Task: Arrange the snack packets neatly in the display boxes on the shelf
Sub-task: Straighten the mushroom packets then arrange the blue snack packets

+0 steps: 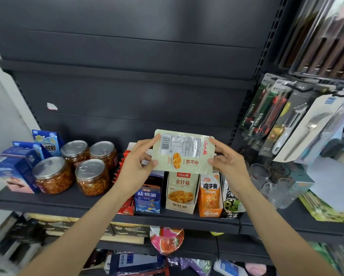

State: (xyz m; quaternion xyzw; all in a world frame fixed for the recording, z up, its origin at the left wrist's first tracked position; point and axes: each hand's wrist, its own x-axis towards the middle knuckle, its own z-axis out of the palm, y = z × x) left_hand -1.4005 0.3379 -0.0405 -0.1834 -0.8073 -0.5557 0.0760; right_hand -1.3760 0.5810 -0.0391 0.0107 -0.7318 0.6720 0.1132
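Dark shop shelf [99, 204], jars [71, 168] on left. Both hands pinch a pale snack packet [184, 151] upside down, above the cream display box [182, 193]: left hand [136, 164] & right hand [227, 159] on opposite edges.

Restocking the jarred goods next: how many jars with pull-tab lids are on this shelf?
4, grouped left of the display boxes: back-left, back-right, front-left, front-right. More may be hidden behind them.
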